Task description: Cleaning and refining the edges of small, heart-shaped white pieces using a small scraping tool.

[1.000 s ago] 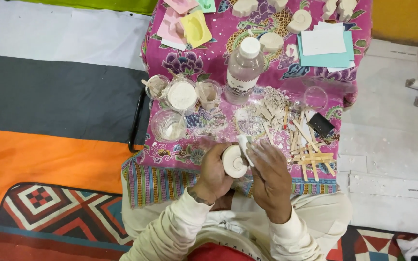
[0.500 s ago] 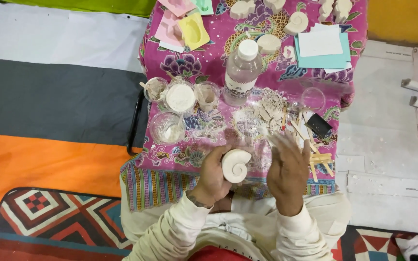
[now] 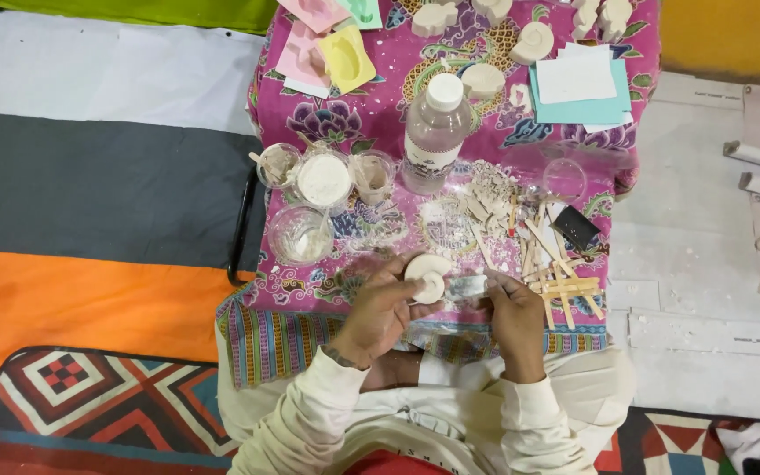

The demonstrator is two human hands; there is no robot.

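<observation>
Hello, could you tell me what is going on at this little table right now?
A person sits at a low table draped in a pink patterned cloth. Their left hand holds a white spiral shell-shaped cast in a firm grip, while the right hand presses a small pale piece against it. Just beyond the hands stand a plastic bottle, several small cups of white powder or paste, scattered wooden sticks and more white casts at the far edge.

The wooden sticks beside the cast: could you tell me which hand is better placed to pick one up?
Probably the right hand: the sticks lie just beyond it on the cloth, while the left hand grips the shell cast.
</observation>
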